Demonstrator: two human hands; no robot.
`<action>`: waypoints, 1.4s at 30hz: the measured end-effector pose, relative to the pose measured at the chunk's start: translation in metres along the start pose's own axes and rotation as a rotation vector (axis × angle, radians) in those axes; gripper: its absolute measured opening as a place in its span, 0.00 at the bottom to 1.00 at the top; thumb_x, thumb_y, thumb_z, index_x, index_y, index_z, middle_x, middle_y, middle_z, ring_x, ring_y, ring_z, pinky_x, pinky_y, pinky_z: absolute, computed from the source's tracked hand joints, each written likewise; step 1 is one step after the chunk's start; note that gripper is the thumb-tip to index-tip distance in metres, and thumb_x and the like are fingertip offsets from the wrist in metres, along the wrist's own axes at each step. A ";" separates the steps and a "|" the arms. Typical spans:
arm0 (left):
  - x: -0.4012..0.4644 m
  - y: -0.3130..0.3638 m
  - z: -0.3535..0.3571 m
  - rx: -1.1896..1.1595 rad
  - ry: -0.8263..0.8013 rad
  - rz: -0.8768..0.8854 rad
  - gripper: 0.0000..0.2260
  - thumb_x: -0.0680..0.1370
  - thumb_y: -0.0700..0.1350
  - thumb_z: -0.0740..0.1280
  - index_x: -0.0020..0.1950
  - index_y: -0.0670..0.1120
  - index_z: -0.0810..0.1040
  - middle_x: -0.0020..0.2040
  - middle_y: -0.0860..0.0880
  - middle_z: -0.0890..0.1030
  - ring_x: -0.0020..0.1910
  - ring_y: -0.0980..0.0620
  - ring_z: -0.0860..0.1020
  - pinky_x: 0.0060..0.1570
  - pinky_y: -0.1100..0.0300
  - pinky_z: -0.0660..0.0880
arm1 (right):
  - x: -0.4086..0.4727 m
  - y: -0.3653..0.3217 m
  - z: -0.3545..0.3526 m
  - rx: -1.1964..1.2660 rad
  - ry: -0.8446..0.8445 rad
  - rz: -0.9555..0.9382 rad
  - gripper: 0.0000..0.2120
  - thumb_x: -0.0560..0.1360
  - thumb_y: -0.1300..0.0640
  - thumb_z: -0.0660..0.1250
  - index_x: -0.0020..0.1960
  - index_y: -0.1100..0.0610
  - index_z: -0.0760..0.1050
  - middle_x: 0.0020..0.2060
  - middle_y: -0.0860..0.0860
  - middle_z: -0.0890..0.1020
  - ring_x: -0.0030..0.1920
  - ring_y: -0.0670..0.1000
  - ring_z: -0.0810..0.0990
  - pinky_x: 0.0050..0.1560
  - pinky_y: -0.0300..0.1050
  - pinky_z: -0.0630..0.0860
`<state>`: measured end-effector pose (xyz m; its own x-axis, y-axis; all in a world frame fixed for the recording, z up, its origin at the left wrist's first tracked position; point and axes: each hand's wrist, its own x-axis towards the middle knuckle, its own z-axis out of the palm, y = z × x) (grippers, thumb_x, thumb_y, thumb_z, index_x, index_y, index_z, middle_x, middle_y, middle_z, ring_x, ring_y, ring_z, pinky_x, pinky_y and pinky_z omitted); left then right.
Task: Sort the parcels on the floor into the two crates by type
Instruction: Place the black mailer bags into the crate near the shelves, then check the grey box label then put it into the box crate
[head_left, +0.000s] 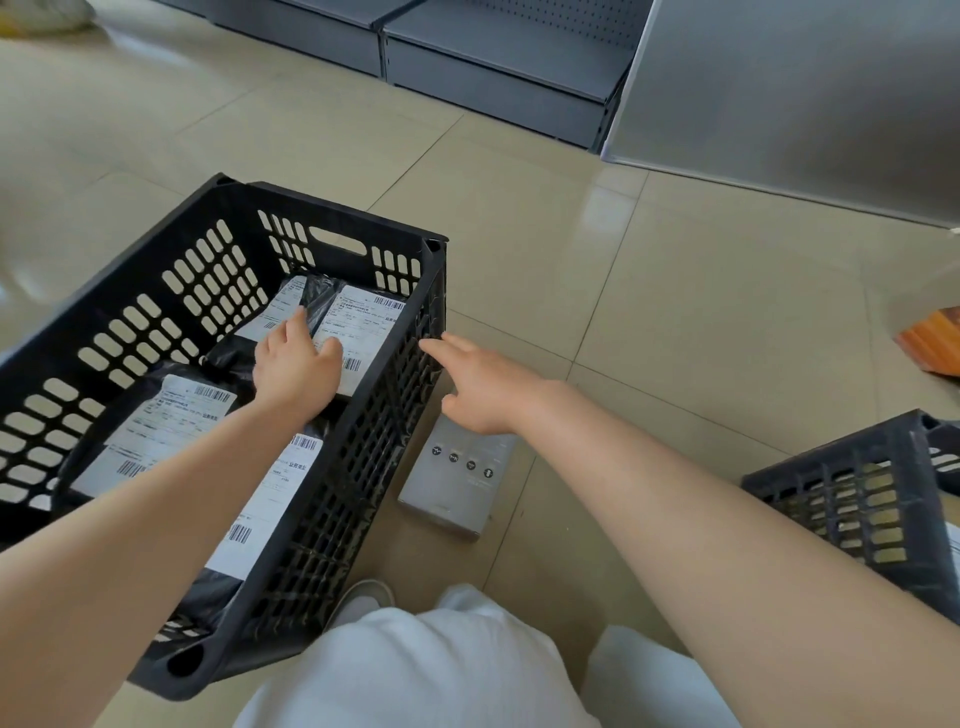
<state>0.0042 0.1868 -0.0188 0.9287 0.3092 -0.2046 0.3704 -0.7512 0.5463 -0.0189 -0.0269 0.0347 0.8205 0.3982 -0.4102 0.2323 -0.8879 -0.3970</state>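
We reach our left hand (296, 358) down into the large black slotted plastic crate (332, 499) on our left, and its fingers lie nearly straight, flat on the white shipping label of a black plastic mailer bag (358, 332) at the crate's far end, gripping nothing. Another black mailer with a white label (283, 312) lies just beside it against the far wall, and two more labelled black mailers lie nearer to us in the same crate, one (156, 436) under our left forearm and one (265, 504) along the right wall. Our right hand (478, 387) hangs outside the crate, fingers spread and relaxed, the forefinger pointing at the crate's right rim; it holds nothing. Below that hand a flat grey cardboard box (457, 483) with four small round symbols on top lies on the beige tiled floor (675, 291), just beside the crate's right wall. A second black slotted crate (852, 499) stands at our right, partly out of view. Grey metal shelving (493, 67) runs along the far side.
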 end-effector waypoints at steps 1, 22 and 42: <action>-0.004 0.008 -0.002 -0.035 0.006 0.029 0.29 0.81 0.50 0.55 0.81 0.47 0.52 0.79 0.43 0.58 0.78 0.43 0.52 0.75 0.42 0.52 | -0.003 0.004 -0.002 0.016 0.002 0.016 0.35 0.79 0.61 0.59 0.82 0.46 0.48 0.82 0.49 0.48 0.78 0.57 0.60 0.71 0.51 0.67; -0.065 0.044 0.080 0.067 -0.152 0.576 0.28 0.81 0.45 0.60 0.80 0.47 0.56 0.79 0.49 0.58 0.79 0.49 0.48 0.77 0.50 0.50 | -0.032 0.111 0.056 0.292 0.001 0.448 0.32 0.80 0.56 0.61 0.81 0.54 0.54 0.76 0.58 0.66 0.74 0.59 0.68 0.68 0.45 0.67; -0.073 -0.037 0.147 -0.120 -0.555 -0.170 0.26 0.79 0.39 0.63 0.77 0.47 0.62 0.66 0.43 0.75 0.60 0.43 0.75 0.58 0.55 0.73 | -0.019 0.083 0.183 0.957 -0.081 0.679 0.27 0.76 0.60 0.65 0.74 0.56 0.66 0.68 0.54 0.76 0.66 0.55 0.75 0.64 0.44 0.71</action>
<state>-0.0755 0.1065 -0.1438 0.7378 0.0438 -0.6736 0.5401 -0.6368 0.5502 -0.1107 -0.0658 -0.1407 0.5813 -0.0463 -0.8124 -0.7553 -0.4020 -0.5175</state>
